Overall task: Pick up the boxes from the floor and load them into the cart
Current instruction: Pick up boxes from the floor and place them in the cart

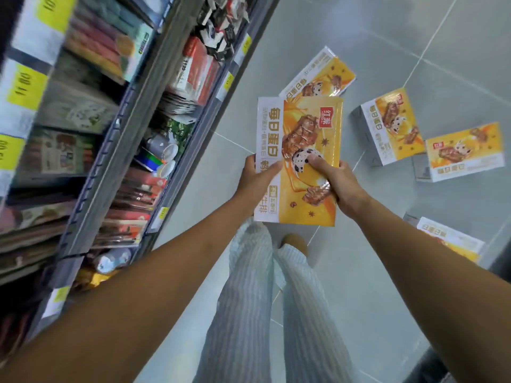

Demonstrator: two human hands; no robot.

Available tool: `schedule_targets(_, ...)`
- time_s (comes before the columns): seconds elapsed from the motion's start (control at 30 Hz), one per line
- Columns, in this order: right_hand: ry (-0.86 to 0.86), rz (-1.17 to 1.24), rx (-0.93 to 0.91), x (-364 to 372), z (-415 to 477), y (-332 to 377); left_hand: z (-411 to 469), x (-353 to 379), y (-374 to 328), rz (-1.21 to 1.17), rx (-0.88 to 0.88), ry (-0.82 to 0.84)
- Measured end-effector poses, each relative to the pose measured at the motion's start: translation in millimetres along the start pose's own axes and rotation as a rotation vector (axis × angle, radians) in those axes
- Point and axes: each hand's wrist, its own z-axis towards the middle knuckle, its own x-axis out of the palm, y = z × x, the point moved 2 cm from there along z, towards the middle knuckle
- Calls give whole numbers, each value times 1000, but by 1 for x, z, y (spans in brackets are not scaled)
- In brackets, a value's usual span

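I hold a flat yellow and white snack box [300, 139] in front of me, above the grey tiled floor. My left hand [255, 178] grips its left edge and my right hand [338, 183] grips its lower right side, thumb on the printed face. Several more boxes of the same kind lie on the floor: one [320, 76] just beyond the held box, one [387, 125] further right, one [464, 150] beside it, and one [450, 241] near my right forearm. No cart is clearly in view.
A grey store shelf unit [132, 128] packed with packaged goods and yellow price tags runs along the left. My legs in striped trousers [257, 299] stand below the box. A dark object [500, 261] shows at the right edge.
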Motion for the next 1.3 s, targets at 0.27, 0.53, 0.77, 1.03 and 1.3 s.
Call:
schedule_targets(0.27, 101, -101, -27, 16, -120, 25, -137, -20, -11, -155, 61, -111)
schedule_targets(0.53, 218, -269, -106, 69, -233, 33, -256, -63, 21, -347, 109, -276)
schedule_targets(0.77, 351, -492, -189, 134, -318, -2, -346, -109, 93, -530, 175, -452)
schedule_targets(1.03, 543, -734, -232, 201, -437, -104, -483, -153, 216, -723, 201, -690)
schedule_targets(1.3, 773, -915, -250, 273, -525, -216, -609, -193, 335, -943, 237, -852)
